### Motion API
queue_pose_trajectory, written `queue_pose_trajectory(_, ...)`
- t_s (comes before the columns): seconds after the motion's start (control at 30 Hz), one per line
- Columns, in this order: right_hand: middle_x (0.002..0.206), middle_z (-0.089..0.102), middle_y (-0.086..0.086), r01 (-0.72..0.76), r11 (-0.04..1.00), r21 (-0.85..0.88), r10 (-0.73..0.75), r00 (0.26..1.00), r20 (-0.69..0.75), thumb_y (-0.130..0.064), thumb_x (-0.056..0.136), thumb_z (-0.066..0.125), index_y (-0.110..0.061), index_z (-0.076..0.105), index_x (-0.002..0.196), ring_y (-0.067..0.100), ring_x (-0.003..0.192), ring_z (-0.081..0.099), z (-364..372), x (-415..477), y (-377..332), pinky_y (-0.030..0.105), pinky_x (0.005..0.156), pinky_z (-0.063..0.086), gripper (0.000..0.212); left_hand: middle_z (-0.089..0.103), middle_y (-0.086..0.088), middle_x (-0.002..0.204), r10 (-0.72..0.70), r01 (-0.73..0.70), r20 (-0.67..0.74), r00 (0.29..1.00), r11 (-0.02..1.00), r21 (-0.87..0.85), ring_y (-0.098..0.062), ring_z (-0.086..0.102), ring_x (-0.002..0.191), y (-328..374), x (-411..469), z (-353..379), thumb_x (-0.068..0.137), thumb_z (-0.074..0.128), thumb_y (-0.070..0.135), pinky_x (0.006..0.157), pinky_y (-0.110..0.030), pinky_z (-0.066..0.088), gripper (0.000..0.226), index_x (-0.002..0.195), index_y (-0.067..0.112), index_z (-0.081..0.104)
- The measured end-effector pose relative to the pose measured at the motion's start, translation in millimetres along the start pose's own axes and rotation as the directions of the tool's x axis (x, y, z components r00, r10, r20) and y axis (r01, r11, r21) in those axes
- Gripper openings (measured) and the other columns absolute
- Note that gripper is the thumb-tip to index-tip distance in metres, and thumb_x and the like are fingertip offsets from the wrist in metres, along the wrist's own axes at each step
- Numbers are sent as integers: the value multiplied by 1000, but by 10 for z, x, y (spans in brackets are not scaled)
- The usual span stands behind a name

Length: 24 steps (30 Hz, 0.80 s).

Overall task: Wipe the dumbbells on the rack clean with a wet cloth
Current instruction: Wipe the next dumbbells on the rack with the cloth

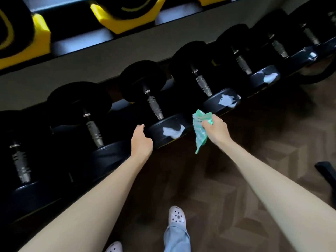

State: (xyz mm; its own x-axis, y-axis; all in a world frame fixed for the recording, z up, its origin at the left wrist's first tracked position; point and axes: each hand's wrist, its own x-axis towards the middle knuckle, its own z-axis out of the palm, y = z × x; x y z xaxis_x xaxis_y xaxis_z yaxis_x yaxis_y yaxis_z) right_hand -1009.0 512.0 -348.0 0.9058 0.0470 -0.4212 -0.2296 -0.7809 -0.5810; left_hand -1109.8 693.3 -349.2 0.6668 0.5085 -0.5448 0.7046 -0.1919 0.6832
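Several black dumbbells with ridged metal handles lie side by side on the lower shelf of the rack [309,55], running from lower left to upper right. My right hand [216,129] grips a green cloth [201,130] that hangs just right of the near head of the middle dumbbell [169,130]. My left hand [141,140] rests against the left side of that same head, fingers relaxed. Light glints off the near heads of this dumbbell and the two to its right.
An upper shelf [76,46] carries yellow cradles [116,24] with black weights. Brown herringbone floor [245,170] lies under me, with my white clogs [177,217] near the bottom edge. A dark object [327,171] juts in at the right.
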Motion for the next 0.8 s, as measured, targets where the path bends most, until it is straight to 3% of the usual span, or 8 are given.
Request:
queue_pose_trajectory(0.17, 112, 56, 14, 20, 999, -51, -22, 999, -41, -16, 97, 40, -11, 48, 121, 32, 103, 54, 278, 234, -3, 34, 79, 38, 26, 34, -10, 149, -116, 114, -49, 992, 993, -39, -26, 35, 135, -48, 105, 203, 84, 31, -15, 102, -26, 35, 68, 144, 17, 33)
queue_pose_trajectory(0.23, 114, 51, 13, -14, 1000, 2, 14, 999, -32, -17, 98, 37, -17, 47, 126, 33, 104, 52, 374, 249, -2, 33, 78, 36, 30, 38, -9, 147, -110, 107, -53, 993, 993, -47, -23, 39, 131, -76, 132, 191, 85, 31, -15, 86, -19, 33, 66, 142, 17, 36)
queue_pose_trajectory(0.33, 110, 42, 8, 3, 1000, 20, -3, 999, -38, -15, 98, 35, -23, 49, 128, 32, 104, 51, 439, 172, 1, 27, 78, 30, 34, 39, -7, 146, -86, 83, -49, 995, 995, -46, -21, 40, 131, -106, 157, 151, 86, 31, -15, 87, -17, 32, 64, 140, 16, 40)
queue_pose_trajectory(0.43, 121, 41, 7, 38, 999, -22, -39, 999, -35, -13, 98, 36, -24, 42, 139, 27, 110, 48, 465, 49, 6, 17, 73, 20, 43, 39, -6, 146, -79, 76, -40, 996, 994, -76, -11, 53, 108, -138, 177, 132, 86, 30, -15, 76, -9, 42, 64, 140, 18, 41)
queue_pose_trajectory(0.53, 123, 41, 9, 101, 994, -47, -103, 994, -47, -14, 98, 38, -20, 39, 142, 26, 111, 49, 501, -55, -27, 21, 81, 27, 44, 38, -8, 147, -95, 94, -4, 995, 986, -135, 0, 49, 82, -182, 223, 111, 85, 30, -15, 61, -14, 41, 67, 140, 21, 41)
queue_pose_trajectory(0.6, 123, 41, 10, 137, 988, -70, -141, 988, -56, -13, 97, 39, -18, 39, 142, 27, 109, 50, 521, -114, -67, 26, 88, 32, 45, 37, -7, 147, -94, 96, 18, 995, 984, -150, -6, 55, 93, -224, 250, 90, 85, 30, -15, 77, -23, 50, 67, 141, 23, 40)
queue_pose_trajectory(0.67, 122, 41, 10, 163, 984, -73, -167, 984, -65, -13, 97, 40, -16, 40, 141, 25, 106, 51, 544, -168, -98, 22, 85, 32, 45, 34, -6, 149, -82, 90, 58, 995, 987, -133, -22, 41, 130, -245, 255, 81, 85, 30, -15, 104, -39, 41, 68, 143, 21, 35)
queue_pose_trajectory(0.8, 120, 41, 10, 193, 980, -44, -196, 977, -80, -13, 97, 41, -16, 41, 141, 23, 104, 52, 595, -282, -136, 23, 88, 38, 43, 26, -3, 153, -89, 108, 111, 990, 979, -174, -24, 23, 142, -271, 254, 82, 82, 30, -20, 112, -47, 30, 75, 146, 18, 25)
